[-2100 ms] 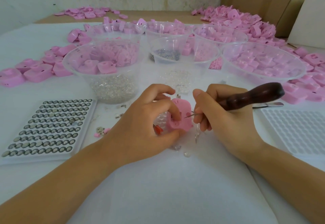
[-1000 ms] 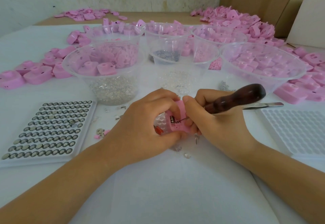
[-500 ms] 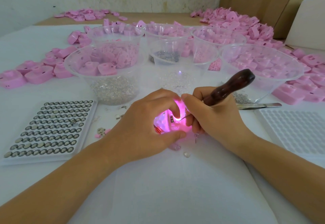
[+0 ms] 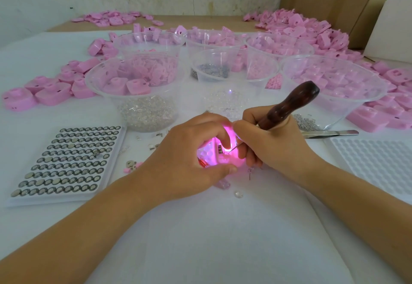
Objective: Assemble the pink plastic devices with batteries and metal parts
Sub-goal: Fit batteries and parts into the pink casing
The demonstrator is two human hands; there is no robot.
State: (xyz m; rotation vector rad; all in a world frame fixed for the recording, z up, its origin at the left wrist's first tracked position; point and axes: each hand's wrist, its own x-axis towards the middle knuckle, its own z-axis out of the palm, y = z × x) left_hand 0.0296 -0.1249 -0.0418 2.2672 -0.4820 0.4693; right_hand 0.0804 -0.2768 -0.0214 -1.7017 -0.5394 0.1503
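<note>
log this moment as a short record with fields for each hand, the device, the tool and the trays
left hand: grips the device
right hand: grips a wooden-handled awl, tip at the device
device: glowing pink
battery tray: left of the hands, nearly full
tweezers: on the table, right of the hands
white tray: far right, cells look empty

Left hand (image 4: 189, 156) curled round glowing pink plastic device (image 4: 225, 160), thumb beneath. Right hand (image 4: 274, 147) grips dark wooden-handled pick (image 4: 289, 103) pen-style. Forearms converge inward, hands just beside each other.
</note>
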